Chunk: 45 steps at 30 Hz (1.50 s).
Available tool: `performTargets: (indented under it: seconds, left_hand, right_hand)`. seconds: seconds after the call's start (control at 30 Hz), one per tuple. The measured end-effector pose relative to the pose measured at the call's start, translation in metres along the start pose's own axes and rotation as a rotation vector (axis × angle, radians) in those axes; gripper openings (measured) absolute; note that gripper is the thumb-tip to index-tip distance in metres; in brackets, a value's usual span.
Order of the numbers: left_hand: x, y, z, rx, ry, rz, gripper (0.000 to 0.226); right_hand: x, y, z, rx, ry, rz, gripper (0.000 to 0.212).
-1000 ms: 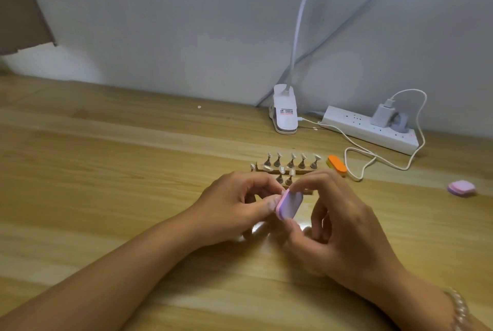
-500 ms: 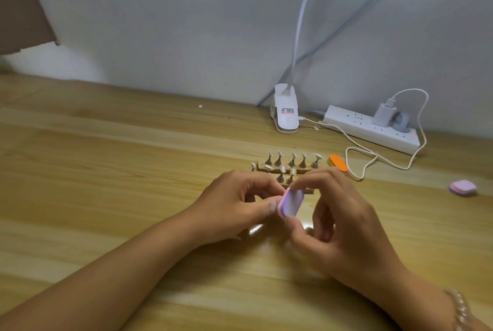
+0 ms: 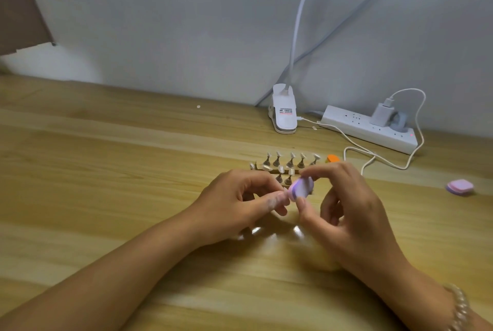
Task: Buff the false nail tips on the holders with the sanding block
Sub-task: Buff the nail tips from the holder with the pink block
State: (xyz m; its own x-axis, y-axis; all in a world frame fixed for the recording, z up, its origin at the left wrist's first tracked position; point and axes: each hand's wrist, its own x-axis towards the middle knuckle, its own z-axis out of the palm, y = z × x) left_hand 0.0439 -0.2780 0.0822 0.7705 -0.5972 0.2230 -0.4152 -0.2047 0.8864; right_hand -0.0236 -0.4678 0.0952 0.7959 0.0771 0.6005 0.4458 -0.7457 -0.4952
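Observation:
A small pink and purple sanding block (image 3: 302, 188) is pinched between the thumb and forefinger of my right hand (image 3: 344, 213), just in front of the nail holders. My left hand (image 3: 240, 205) has its fingers curled, and its thumb and fingertips pinch something small right at the block's left edge; what it holds is hidden. Behind both hands stands a wooden stand (image 3: 269, 169) with several small metal holders carrying pale false nail tips (image 3: 290, 155), in two rows. The front row is partly hidden by my fingers.
The wooden table (image 3: 106, 170) runs to a white wall. At the back stand a white clip lamp base (image 3: 285, 114) and a power strip (image 3: 370, 127) with a charger and a looping cable (image 3: 373, 157). An orange block (image 3: 332, 158) lies by the stand; another pink block (image 3: 460, 187) lies far right.
The sanding block has shifted slightly against my left fingertips, its face turning a little. Both hands stay in the same place in front of the stand.

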Motion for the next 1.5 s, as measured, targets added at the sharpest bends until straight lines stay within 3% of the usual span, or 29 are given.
performTargets:
  seconds: [0.13,0.3,0.47,0.6,0.73,0.87,1.0,1.1,1.27,1.43,1.5]
  left_hand:
    - [0.0,-0.002,0.0,0.022,-0.013,0.013,0.014]
    - [0.0,-0.002,0.0,0.041,-0.001,0.01,0.013]
    - [0.001,-0.003,0.0,0.055,0.003,0.028,0.013]
    - [0.0,-0.003,-0.001,0.051,-0.012,0.031,0.013]
    - [0.0,-0.003,0.0,0.045,-0.004,0.013,0.009]
    - [0.0,-0.002,-0.001,0.046,-0.016,0.006,0.004]
    - [-0.001,-0.002,0.0,0.009,-0.033,-0.049,0.012]
    - [0.0,-0.003,0.0,0.021,-0.013,-0.063,0.006]
    - [0.0,-0.004,0.0,0.001,-0.025,-0.034,0.01]
    - [0.0,-0.002,-0.002,0.008,-0.003,0.009,0.006]
    - [0.001,-0.003,-0.001,0.006,0.002,0.001,0.006]
  right_hand:
    - [-0.003,-0.003,0.001,0.019,-0.064,-0.049,0.027]
    - [0.005,0.01,-0.005,0.174,0.1,0.19,0.017]
    - [-0.002,-0.004,0.0,0.064,-0.055,-0.01,0.025]
    - [0.002,0.0,-0.001,0.018,-0.022,0.063,0.025]
    - [-0.003,-0.006,0.002,0.006,-0.099,-0.049,0.028]
    - [0.001,-0.003,-0.003,0.004,-0.03,0.036,0.025]
    - [-0.004,-0.008,0.002,0.021,-0.132,-0.064,0.029]
    - [0.001,-0.003,-0.001,0.033,-0.042,0.039,0.028]
    - [-0.003,-0.007,0.001,0.009,-0.127,-0.056,0.028]
    - [0.003,0.006,-0.005,0.183,0.088,0.158,0.016]
    - [0.0,0.0,-0.003,0.119,0.033,0.055,0.018]
